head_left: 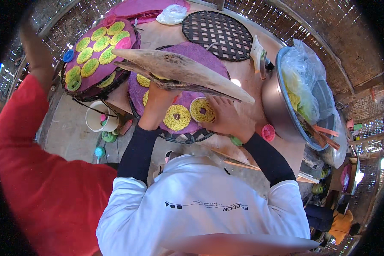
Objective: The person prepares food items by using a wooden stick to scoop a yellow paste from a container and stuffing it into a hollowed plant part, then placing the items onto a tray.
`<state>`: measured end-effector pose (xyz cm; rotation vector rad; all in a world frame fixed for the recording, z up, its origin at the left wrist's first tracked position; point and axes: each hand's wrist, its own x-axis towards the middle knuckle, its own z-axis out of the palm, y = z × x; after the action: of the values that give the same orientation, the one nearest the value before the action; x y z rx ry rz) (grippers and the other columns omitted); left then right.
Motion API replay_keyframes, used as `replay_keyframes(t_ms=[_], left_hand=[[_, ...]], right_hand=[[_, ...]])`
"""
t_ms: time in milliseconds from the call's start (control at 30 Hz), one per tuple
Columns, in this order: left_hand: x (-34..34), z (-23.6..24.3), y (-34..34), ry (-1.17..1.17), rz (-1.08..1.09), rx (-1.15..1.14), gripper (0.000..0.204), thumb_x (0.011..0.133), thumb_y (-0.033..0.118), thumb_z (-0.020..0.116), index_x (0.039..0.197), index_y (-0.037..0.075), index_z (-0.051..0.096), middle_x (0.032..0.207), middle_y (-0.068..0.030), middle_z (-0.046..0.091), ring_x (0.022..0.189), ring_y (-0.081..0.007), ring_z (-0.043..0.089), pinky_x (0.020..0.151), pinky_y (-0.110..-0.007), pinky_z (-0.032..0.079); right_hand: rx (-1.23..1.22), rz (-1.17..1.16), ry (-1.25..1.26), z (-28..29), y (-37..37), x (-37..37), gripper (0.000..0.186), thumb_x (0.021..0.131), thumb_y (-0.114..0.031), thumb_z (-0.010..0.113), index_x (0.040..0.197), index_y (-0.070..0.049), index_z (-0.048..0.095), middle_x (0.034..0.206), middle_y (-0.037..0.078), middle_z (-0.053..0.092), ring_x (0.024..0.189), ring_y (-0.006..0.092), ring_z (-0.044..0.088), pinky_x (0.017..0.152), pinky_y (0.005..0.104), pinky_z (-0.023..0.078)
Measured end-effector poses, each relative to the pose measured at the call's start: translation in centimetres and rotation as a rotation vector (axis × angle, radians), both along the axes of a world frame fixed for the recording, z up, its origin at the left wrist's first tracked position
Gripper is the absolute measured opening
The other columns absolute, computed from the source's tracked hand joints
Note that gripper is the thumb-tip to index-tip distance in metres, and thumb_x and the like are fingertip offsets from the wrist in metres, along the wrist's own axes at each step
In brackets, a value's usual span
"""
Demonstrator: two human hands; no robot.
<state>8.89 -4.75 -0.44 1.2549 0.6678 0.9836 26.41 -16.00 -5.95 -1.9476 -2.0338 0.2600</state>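
Wooden piece [185, 69], hands [159, 102] beneath (grip partly hidden)

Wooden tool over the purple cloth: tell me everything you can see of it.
The wooden tool is long and looks weathered, pale grey-brown with darker streaks, thickest near its middle and tapering toward both ends. A thinner piece runs along its underside, parted from it at the left, with some yellow showing in the gap. It lies crosswise above the purple cloth, sloping down to the picture's right. The left hand grips it from below; whether the right hand touches it is unclear.
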Motion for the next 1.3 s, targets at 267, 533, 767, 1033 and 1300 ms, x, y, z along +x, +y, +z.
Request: replay_keyframes(t_ms=[267,533,767,1033,1300], left_hand=[[-1.7,-1.0,1.5,-0.114,0.087,0.021,0.023,0.069,-0.002,0.061,0.090,0.003,0.055,0.073,-0.0007,0.056,0.057,-0.0075,0.049,0.047,-0.020,0.037],[-4.8,-1.4,2.2,0.062,0.367,0.229,0.030,0.069,0.002,0.062,0.098,0.001,0.054,0.091,-0.0052,0.058,0.080,-0.0138,0.054,0.070,-0.027,0.044],[-5.2,-7.1,3.4,0.607,0.794,0.955,0.040,0.074,0.019,0.065,0.109,0.004,0.052,0.108,-0.0086,0.056,0.101,-0.0241,0.051,0.089,-0.036,0.038],[0.8,7.1,-1.7,0.443,-0.582,0.122,0.046,0.073,0.029,0.063,0.114,0.013,0.051,0.110,-0.0119,0.054,0.101,-0.0274,0.050,0.087,-0.041,0.038],[1.9,8.9,-0.6,0.510,-0.250,1.530,0.036,0.054,0.027,0.069,0.088,0.018,0.062,0.078,-0.0051,0.059,0.068,-0.0264,0.056,0.060,-0.039,0.043]], right_hand=[[-0.212,-0.065,0.377,4.1,4.0,-0.9,0.071,0.063,-0.041,0.070,0.117,-0.001,0.046,0.113,0.019,0.050,0.108,0.0336,0.046,0.094,0.0405,0.031],[0.197,0.122,0.017,-1.4,9.0,-2.3,0.060,0.073,-0.041,0.060,0.117,-0.002,0.043,0.107,0.018,0.050,0.103,0.0328,0.044,0.085,0.0456,0.034],[0.674,-0.043,0.753,8.4,7.7,-1.3,0.040,0.083,-0.028,0.051,0.115,-0.003,0.049,0.110,0.020,0.051,0.100,0.0307,0.051,0.080,0.0371,0.042],[0.671,0.033,0.555,14.7,6.6,3.6,0.023,0.085,-0.025,0.055,0.078,-0.003,0.061,0.057,0.001,0.053,0.050,0.0048,0.048,0.044,0.0232,0.040],[0.368,-0.123,0.763,19.8,1.9,-0.1,0.028,0.077,-0.012,0.058,0.099,-0.004,0.041,0.076,0.005,0.047,0.063,0.0099,0.049,0.051,0.0239,0.040]])
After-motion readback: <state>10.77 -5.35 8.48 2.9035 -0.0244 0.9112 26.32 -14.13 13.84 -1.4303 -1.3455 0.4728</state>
